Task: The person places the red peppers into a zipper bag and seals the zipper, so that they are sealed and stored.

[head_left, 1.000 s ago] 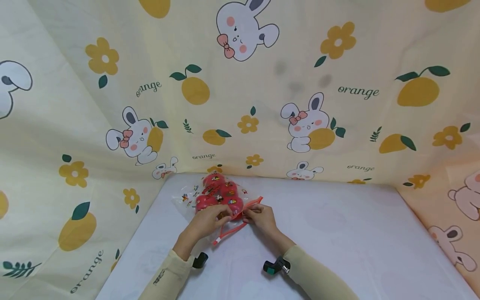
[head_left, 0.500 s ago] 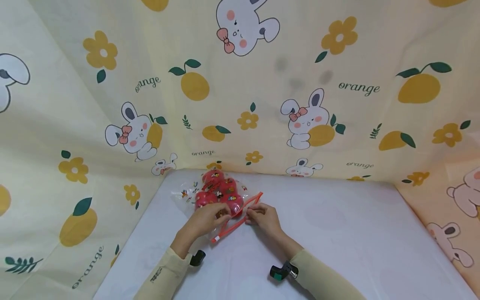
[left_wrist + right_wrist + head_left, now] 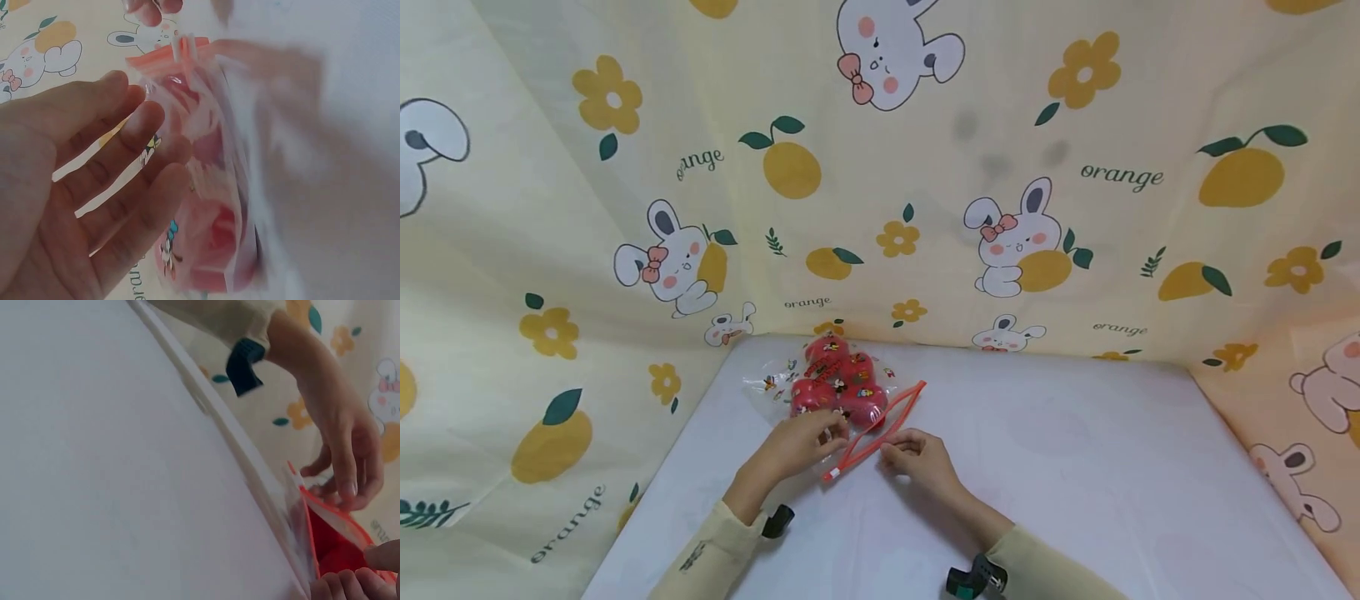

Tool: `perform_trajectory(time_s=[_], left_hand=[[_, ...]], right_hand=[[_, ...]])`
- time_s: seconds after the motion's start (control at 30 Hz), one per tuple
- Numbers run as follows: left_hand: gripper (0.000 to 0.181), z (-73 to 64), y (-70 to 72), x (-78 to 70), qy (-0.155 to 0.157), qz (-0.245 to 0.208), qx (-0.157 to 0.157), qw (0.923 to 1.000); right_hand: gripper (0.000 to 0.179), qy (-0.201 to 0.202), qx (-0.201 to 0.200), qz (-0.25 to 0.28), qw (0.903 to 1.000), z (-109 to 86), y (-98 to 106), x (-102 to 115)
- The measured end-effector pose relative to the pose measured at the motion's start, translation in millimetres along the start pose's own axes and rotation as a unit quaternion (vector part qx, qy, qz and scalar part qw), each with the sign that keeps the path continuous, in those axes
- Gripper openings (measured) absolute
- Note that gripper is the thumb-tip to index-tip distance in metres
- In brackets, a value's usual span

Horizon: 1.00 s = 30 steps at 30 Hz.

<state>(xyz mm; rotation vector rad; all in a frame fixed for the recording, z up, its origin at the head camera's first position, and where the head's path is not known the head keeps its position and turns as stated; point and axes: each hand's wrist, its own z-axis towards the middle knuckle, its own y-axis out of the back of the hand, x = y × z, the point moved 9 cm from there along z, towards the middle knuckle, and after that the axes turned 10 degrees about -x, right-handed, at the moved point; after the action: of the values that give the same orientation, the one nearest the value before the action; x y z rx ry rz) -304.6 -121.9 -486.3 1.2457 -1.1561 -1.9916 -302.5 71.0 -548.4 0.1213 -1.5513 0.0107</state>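
A clear zip bag with cartoon prints lies at the back left of the table, with several red rounded objects inside. Its red zip edge faces the hands and gapes, with a white slider at the near end. My left hand is beside the mouth, fingers loosely bent; in the left wrist view, the left fingers are spread next to the bag and grip nothing. Just right of the zip edge is my right hand, its fingertips slightly apart from the strip and loosely curled.
A white-covered table extends to the right of the bag. Behind and at both sides hangs a cream curtain printed with rabbits and oranges. Each wrist wears a small black camera.
Both hands have drawn away from the zip edge, the right one down and toward me, the left one slightly leftward. The right fingers have let go of the strip; the bag stays in place.
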Motion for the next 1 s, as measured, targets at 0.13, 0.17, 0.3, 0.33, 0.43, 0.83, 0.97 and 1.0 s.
perform_trajectory(time_s=[0.13, 0.17, 0.3, 0.33, 0.43, 0.83, 0.97, 1.0], left_hand=[[0.013, -8.1, 3.7, 1.1, -0.015, 0.008, 0.0, 0.9999], [0.014, -10.2, 4.5, 1.6, -0.018, 0.005, 0.002, 0.9998], [0.017, -17.8, 4.8, 6.4, -0.018, -0.003, 0.016, 0.9997], [0.018, -19.4, 4.1, 7.7, -0.016, -0.007, 0.021, 0.9996], [0.021, -23.9, 0.6, 12.4, -0.006, -0.012, 0.038, 0.9992], [0.031, -36.5, -1.5, 21.0, 0.032, 0.028, 0.043, 0.9982], [0.031, -38.6, -4.4, 20.1, 0.033, 0.01, 0.042, 0.9985], [0.031, -38.9, -5.7, 20.3, 0.035, 0.004, 0.041, 0.9985]], right_hand=[[0.024, 0.018, 0.027, -0.016, 0.9993, -11.3, -11.5, 2.7], [0.024, 0.021, 0.034, -0.02, 0.999, -13.5, -14.2, 3.1], [0.023, 0.025, 0.051, -0.023, 0.9981, -20.5, -23.3, 2.7], [0.023, 0.024, 0.054, -0.022, 0.998, -21.9, -25.4, 2.1], [0.022, 0.018, 0.062, -0.01, 0.9979, -25.8, -31.8, 0.0], [0.022, -0.006, 0.102, 0.003, 0.9948, -29.8, -53.9, -0.8], [0.022, -0.004, 0.103, -0.008, 0.9946, -29.2, -55.9, -1.0], [0.022, -0.008, 0.103, -0.009, 0.9946, -29.3, -56.2, -2.5]])
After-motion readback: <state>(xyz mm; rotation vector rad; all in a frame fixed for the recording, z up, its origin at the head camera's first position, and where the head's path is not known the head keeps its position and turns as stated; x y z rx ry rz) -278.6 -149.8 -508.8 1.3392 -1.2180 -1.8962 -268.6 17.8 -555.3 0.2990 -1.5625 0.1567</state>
